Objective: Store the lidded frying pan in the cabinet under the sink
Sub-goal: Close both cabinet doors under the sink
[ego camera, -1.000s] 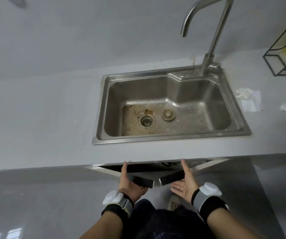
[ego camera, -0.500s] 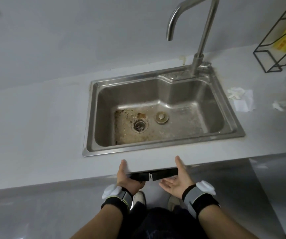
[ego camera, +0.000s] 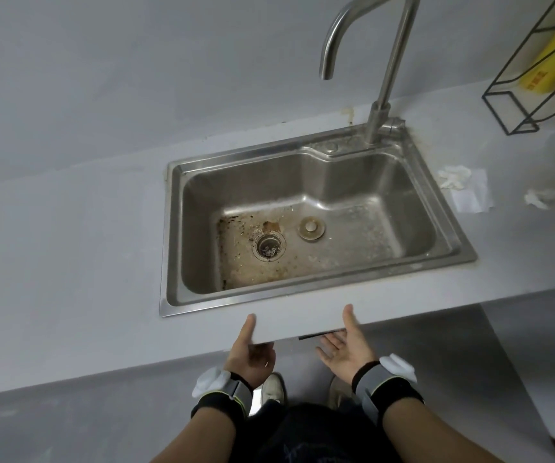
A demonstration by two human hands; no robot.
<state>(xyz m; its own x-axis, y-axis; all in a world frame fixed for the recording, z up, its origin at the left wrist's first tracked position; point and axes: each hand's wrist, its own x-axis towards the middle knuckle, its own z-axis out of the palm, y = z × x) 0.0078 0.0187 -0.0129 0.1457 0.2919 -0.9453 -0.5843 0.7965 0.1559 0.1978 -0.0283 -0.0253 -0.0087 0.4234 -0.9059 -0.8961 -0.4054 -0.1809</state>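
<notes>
Both hands sit at the near edge of the pale grey countertop (ego camera: pixel 68 262), directly below the rectangular stainless steel sink (ego camera: pixel 302 295).

Left hand (ego camera: pixel 251 354): thumb up against the counter's front face, fingers tucked under the edge and hidden. Whether they grip anything cannot be told.

Right hand (ego camera: pixel 348 350): palm open and turned inward, fingers spread and pointing away under the overhang, holding nothing. A thin dark strip, the top edge of the cabinet door (ego camera: pixel 316 336), shows just under the counter lip, touching or just beside the right fingertips; contact cannot be confirmed.

The lidded frying pan is not in view anywhere. It is not on the counter or in the sink basin. It may already be inside the cabinet, but that cannot be checked from here.

Key relation: the cabinet front lies straight ahead of and below both hands, its long axis running left to right along the counter edge. The visible door edge sits on the right side, so the right hand is nearer to it. Judgement: the doors look nearly flush, and a push away from the body would seat them.

Elsewhere: tall curved steel tap (ego camera: pixel 379 78) far right of the basin, black wire rack (ego camera: pixel 516 105) at far right, crumpled white tissue (ego camera: pixel 463 185) right of the sink.
</notes>
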